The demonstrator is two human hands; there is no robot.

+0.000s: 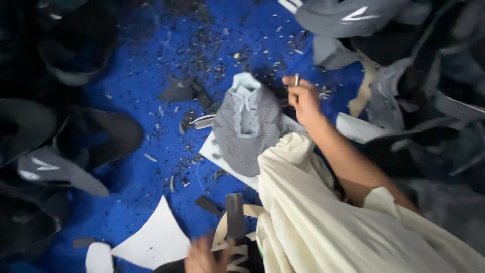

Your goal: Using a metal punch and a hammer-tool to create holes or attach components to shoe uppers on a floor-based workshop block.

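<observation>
near: left hand (202, 257) blurred at bottom edge, on a dark strap (235, 217), grip unclear | centre: grey knit shoe upper (246, 129) on blue tabletop (136, 91), likely light, floppy; take by heel edge | right hand (303, 96) just right, pinching small metal tool (296, 79)

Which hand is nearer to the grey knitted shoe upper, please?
The right hand, beside the grey shoe upper's right edge, pinching something small. The left hand is well below it, at the frame's bottom edge.
</observation>
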